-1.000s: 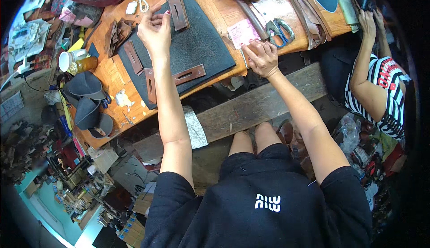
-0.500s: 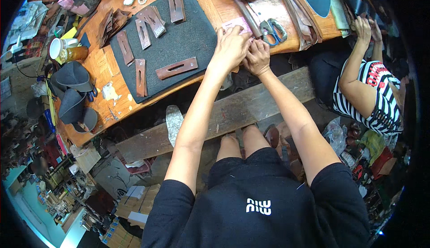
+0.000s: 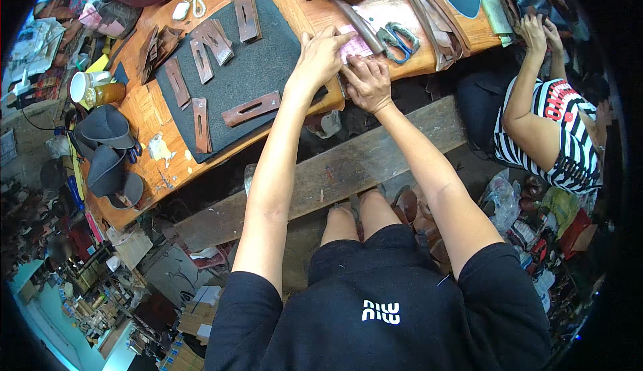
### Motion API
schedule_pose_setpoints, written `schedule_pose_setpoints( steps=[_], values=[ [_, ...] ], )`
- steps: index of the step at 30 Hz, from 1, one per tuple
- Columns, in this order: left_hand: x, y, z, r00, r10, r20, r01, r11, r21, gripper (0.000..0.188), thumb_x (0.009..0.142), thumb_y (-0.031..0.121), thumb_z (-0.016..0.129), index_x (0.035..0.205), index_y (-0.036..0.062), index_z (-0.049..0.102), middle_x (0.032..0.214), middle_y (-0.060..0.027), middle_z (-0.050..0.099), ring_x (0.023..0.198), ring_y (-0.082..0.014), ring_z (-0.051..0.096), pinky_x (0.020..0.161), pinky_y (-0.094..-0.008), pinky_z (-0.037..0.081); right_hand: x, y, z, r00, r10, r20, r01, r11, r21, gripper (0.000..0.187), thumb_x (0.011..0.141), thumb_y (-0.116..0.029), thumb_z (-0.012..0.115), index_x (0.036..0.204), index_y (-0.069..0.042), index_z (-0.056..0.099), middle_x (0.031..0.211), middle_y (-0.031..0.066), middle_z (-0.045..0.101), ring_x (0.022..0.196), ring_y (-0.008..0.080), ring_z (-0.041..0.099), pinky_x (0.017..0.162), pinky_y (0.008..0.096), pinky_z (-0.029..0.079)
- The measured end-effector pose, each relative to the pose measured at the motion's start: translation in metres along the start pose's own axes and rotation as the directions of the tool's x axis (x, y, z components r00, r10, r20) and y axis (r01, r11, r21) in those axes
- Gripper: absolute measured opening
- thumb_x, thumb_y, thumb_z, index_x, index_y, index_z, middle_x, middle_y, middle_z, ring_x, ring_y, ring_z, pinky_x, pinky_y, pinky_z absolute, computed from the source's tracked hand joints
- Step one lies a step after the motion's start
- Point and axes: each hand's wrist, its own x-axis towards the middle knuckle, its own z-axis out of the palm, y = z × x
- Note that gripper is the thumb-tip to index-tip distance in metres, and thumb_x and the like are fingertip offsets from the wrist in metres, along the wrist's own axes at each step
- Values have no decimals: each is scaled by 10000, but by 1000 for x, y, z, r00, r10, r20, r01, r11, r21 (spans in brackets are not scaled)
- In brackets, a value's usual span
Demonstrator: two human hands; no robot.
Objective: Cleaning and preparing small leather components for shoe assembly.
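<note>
My left hand (image 3: 320, 55) rests at the right edge of a dark mat (image 3: 268, 56), its fingers apart and reaching to a pink printed sheet (image 3: 355, 47). My right hand (image 3: 370, 86) lies open at the table edge, fingertips on the near side of the sheet. Right behind the sheet is a dark rod-like piece (image 3: 360, 27). Scissors with blue handles (image 3: 398, 43) lie to the right of my hands. Slotted brown leather strips (image 3: 251, 108) lie on the mat, some stacked.
Long leather strips (image 3: 432, 19) hang over the table's right part. Dark cap-like pieces (image 3: 107, 130), a mug (image 3: 82, 86) and an amber jar (image 3: 107, 94) stand at left. A wooden bench (image 3: 348, 163) runs below the table. Another person in stripes (image 3: 552, 123) sits at right.
My hands have moved apart from each other, uncovering more of the pink sheet. The right hand's fingers have spread. The whole view has shifted slightly.
</note>
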Motion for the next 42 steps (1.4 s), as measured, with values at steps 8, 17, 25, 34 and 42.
schedule_pose_setpoints(
  steps=[8,17,25,34,42],
  values=[
    [-88,44,-14,962,46,-270,-79,991,-113,344,884,16,666,1219,88,697,1126,-105,668,1102,-268,610,1028,-430,365,-10,7,7,1000,-7,-6,7,1000,24,501,837,-326,628,1327,-227,666,1294,50,626,1155,242,593,969,436,414],
    [-170,-1,-93,941,-176,-290,221,967,129,443,727,109,849,1152,103,725,1128,-59,694,1083,-261,609,946,-382,420,-4,3,1,999,5,33,-6,1000,4,492,833,-289,609,1316,-230,678,1287,26,609,1160,209,575,989,419,392],
    [-171,-49,-116,973,-184,-140,200,973,112,412,642,123,889,1025,67,747,980,-68,682,956,-256,610,877,-367,444,-5,3,2,999,12,37,-12,1000,-5,508,833,-308,604,1332,-238,667,1297,32,606,1159,209,576,987,422,388],
    [-157,-63,-125,970,-245,-4,245,969,-32,378,612,94,881,932,19,694,856,-75,624,843,-221,612,786,-330,504,-1,0,-1,1000,-3,19,4,1000,-12,467,833,-299,577,1275,-211,700,1270,29,625,1121,217,593,965,414,404],
    [-152,-56,-127,964,-265,37,265,964,14,329,622,147,845,873,26,669,845,-105,632,831,-275,617,780,-380,496,-4,2,3,1000,-11,15,11,1000,3,479,848,-323,592,1311,-235,676,1300,42,618,1139,224,586,967,432,394]
  ],
)
